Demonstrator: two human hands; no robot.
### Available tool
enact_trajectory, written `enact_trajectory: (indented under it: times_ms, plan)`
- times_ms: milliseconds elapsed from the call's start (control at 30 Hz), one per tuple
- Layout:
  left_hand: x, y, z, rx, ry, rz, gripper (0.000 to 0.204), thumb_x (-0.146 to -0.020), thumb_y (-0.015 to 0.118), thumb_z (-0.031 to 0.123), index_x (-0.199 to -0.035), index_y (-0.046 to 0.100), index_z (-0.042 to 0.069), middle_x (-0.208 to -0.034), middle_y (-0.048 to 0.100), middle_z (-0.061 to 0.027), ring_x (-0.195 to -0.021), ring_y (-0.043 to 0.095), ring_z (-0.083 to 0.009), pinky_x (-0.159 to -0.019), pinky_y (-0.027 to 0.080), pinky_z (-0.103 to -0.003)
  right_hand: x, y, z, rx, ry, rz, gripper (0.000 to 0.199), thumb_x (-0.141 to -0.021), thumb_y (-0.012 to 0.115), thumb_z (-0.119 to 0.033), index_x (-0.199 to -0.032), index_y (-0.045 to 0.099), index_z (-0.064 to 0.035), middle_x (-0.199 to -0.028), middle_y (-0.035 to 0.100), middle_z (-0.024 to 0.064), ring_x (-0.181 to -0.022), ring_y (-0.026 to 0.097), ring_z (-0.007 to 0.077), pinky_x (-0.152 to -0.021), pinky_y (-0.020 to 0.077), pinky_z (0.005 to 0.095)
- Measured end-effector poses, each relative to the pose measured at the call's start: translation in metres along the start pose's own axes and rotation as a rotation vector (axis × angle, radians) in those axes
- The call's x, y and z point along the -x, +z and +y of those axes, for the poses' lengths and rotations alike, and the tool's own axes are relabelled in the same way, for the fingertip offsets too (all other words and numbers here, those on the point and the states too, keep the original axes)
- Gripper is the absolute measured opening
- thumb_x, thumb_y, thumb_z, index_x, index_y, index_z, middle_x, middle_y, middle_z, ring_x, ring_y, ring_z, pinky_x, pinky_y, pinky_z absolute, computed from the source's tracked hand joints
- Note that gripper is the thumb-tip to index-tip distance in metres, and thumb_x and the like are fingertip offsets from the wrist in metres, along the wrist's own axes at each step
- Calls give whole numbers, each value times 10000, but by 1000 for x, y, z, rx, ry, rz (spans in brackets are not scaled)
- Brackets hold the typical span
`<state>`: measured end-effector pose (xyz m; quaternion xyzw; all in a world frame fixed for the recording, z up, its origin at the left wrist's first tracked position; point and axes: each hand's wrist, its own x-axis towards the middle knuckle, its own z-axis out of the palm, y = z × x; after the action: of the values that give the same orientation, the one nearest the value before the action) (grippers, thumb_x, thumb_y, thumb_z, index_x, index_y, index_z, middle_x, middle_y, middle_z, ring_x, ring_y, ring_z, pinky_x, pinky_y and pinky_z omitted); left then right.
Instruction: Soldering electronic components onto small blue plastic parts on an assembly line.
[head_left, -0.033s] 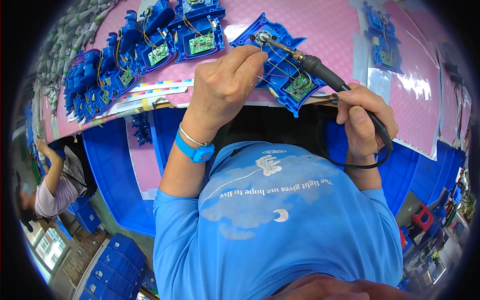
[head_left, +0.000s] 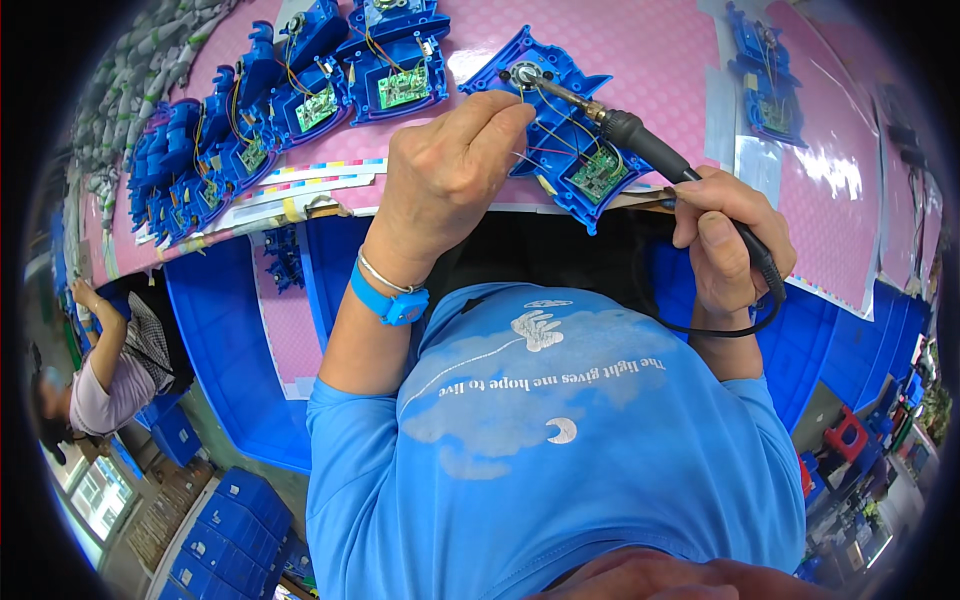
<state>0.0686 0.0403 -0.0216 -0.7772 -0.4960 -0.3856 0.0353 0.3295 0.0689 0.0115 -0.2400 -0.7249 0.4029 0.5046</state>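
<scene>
A blue plastic housing (head_left: 590, 80) lies on the pink table before me, with a green circuit board (head_left: 598, 172), thin wires (head_left: 568, 125) and a round metal part (head_left: 522, 74) inside. My right hand (head_left: 728, 235) grips a soldering iron (head_left: 640, 140) with a black handle. Its tip reaches the round metal part; exact contact is too small to tell. My left hand (head_left: 455, 165) is closed in a pinch over the housing's left side, beside the wires. Its fingers hide whatever is between them.
Several similar blue housings (head_left: 400, 60) with boards and wires line the table (head_left: 640, 40) at left; another housing (head_left: 768, 75) lies far right. Grey parts (head_left: 130, 90) are heaped at far left. Blue bins (head_left: 215, 330) stand below the table edge. Another person (head_left: 115, 365) works at left.
</scene>
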Motion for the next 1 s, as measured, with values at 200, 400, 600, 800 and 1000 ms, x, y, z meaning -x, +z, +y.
enact_trajectory:
  times_ms: [200,400,600,800,1000]
  plan:
    - [-1,0,1,12,-13,-3,255,-775,821,-7,-1010,735,39,-1001,749,-76,-782,743,-218,-647,596,-295,2,-1,1,-9,13,13,233,-907,639,-119,-1004,730,73,-668,644,111,-572,623,165,-534,460,286]
    - [-1,0,0,51,-33,-5,256,-781,823,-11,-1019,740,35,-1002,751,-81,-799,749,-220,-661,606,-289,4,-6,4,-12,2,28,239,-906,639,-100,-1021,735,86,-753,693,141,-588,633,160,-548,478,278]
    - [0,2,-6,82,31,62,314,-744,820,-3,-1038,724,52,-963,724,-59,-737,720,-204,-599,576,-294,6,-7,3,-19,20,38,237,-906,636,-95,-1021,739,85,-823,717,158,-596,639,155,-554,487,275]
    - [16,-19,3,236,-54,-24,290,-747,837,-6,-1013,751,70,-1003,739,-68,-741,726,-207,-599,580,-290,8,-14,3,-32,-5,84,247,-920,633,-92,-1061,729,87,-802,705,143,-609,633,148,-569,485,273]
    - [11,-7,11,230,-24,-125,339,-771,798,-9,-1093,736,80,-1143,725,-103,-769,736,-237,-613,591,-318,9,-25,1,-38,-28,178,249,-942,624,-94,-1076,722,93,-730,657,96,-604,601,134,-569,462,273]
